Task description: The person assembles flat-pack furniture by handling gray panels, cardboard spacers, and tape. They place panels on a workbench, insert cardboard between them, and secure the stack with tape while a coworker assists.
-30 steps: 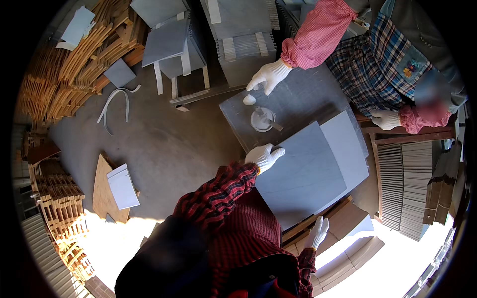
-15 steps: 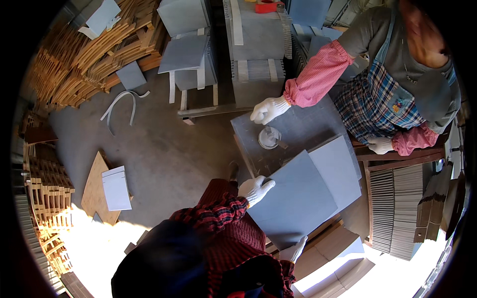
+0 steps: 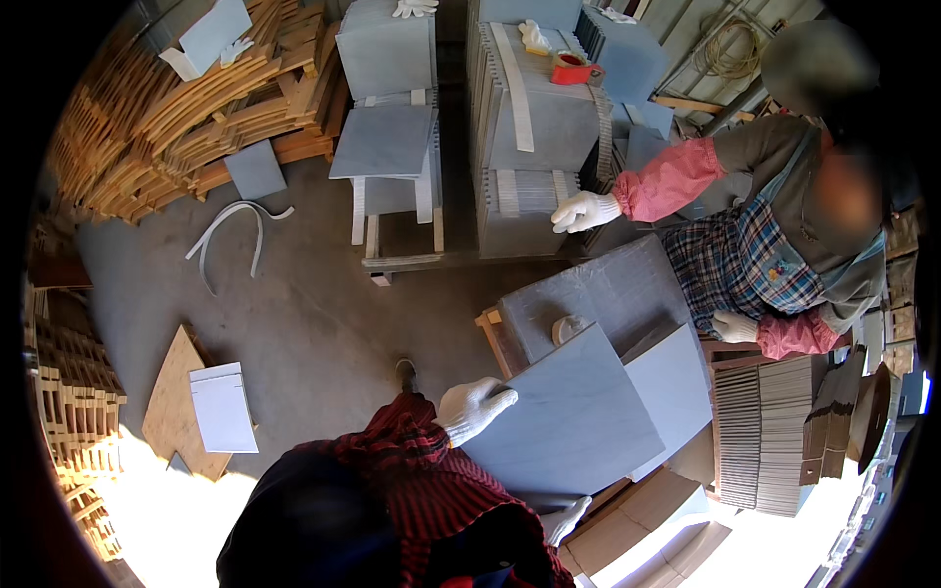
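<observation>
Between my white-gloved hands is a large, flat grey tile (image 3: 569, 416), tilted over the near side of a worktable. My left hand (image 3: 475, 410) is closed on its left corner, thumb lying along the top face. At the lower edge, my right hand (image 3: 566, 519) grips it, with some fingers hidden underneath. A second, paler tile (image 3: 671, 387) lies partly under it on the right. Just past the far edge, a small round white tub (image 3: 569, 329) stands on the grey tabletop (image 3: 627, 284), partly covered by the tile.
Opposite, a co-worker's gloved hand (image 3: 585, 212) hovers beside tile stacks (image 3: 549, 127) topped by a red tape dispenser (image 3: 576, 69). Wooden pallets (image 3: 225, 108) fill the far left. White strips (image 3: 235, 220) and a board (image 3: 186, 412) lie on the floor. Cartons (image 3: 637, 524) stand near my right.
The tile in my hands has shifted left relative to the table and now hides part of the tub. The co-worker's hand has moved from above the tub toward the stacks. My view has shifted.
</observation>
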### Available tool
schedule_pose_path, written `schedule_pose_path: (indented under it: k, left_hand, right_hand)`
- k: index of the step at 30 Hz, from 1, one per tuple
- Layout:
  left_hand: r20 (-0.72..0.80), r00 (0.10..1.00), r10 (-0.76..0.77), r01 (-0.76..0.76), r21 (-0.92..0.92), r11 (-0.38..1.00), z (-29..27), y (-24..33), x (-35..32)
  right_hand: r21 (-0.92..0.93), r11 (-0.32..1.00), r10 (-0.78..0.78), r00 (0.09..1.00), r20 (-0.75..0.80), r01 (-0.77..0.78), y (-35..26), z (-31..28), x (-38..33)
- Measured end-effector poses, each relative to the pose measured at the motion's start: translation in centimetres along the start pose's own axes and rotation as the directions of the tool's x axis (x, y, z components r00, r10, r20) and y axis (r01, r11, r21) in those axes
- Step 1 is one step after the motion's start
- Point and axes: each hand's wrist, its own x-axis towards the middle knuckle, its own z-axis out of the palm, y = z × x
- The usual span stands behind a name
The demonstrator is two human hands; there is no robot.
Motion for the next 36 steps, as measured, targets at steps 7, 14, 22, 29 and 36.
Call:
schedule_pose_path:
  k: [7,14,22,29,36]
  left_hand:
    - [-0.259,0.958,-0.121,0.092,-0.123,0.988,-15.2,-3.7,1.2]
    - [-0.557,0.789,-0.259,0.233,-0.119,0.965,-25.9,-11.2,1.9]
    - [-0.548,0.662,-0.511,0.377,-0.346,0.859,-30.6,-12.4,5.2]
    - [-0.565,0.583,-0.584,0.351,-0.473,0.808,-34.4,-12.5,13.1]
    - [-0.560,0.591,-0.580,0.340,-0.479,0.809,-38.3,-12.3,22.8]
  right_hand:
    - [-0.030,0.983,-0.153,0.890,0.429,0.184,-0.2,12.9,-5.4]
    - [-0.051,0.999,0.032,0.738,0.674,0.003,-0.6,26.6,-9.9]
    - [-0.200,0.955,0.297,0.683,0.668,-0.220,1.3,38.5,-6.5]
    - [-0.393,0.913,0.369,0.632,0.682,-0.109,-1.3,49.2,-4.7]
    - [-0.449,0.892,0.371,0.665,0.648,-0.059,-3.8,59.4,-4.0]
